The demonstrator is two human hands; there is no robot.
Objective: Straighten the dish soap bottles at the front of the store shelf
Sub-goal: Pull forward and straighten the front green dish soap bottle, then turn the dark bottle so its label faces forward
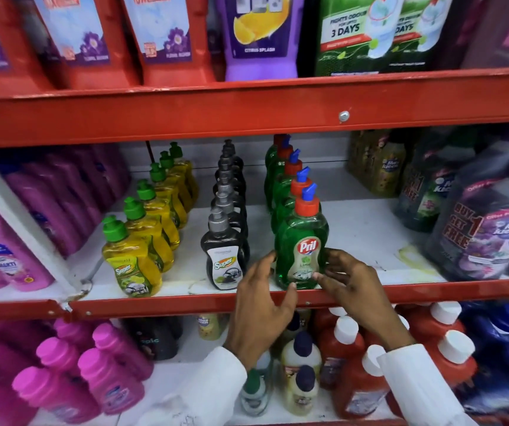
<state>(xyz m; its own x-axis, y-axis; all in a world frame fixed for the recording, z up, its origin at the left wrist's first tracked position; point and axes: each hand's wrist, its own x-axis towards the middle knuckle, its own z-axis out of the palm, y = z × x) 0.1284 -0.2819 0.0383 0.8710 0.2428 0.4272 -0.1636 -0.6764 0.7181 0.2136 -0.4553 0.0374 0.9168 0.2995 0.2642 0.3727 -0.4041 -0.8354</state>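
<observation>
Three rows of dish soap bottles stand on the middle shelf [185,304]. The front green Pril bottle [301,241], with a red cap and blue spout, stands upright at the shelf's front edge. My left hand [262,305] touches its lower left side with spread fingers. My right hand [348,281] touches its lower right side with thumb and fingertips. To its left stand the front black bottle [224,256], upright with its label facing forward, and the front yellow Super bottle [132,262], which is tilted and turned slightly left.
Purple and pink bottles fill the shelf's left end [10,241]. Large dark "Buy 1 Get 1 Free" bottles [486,229] stand at the right. The shelf above holds refill pouches [259,35]. Below are pink bottles [87,373] and red bottles with white caps [348,358].
</observation>
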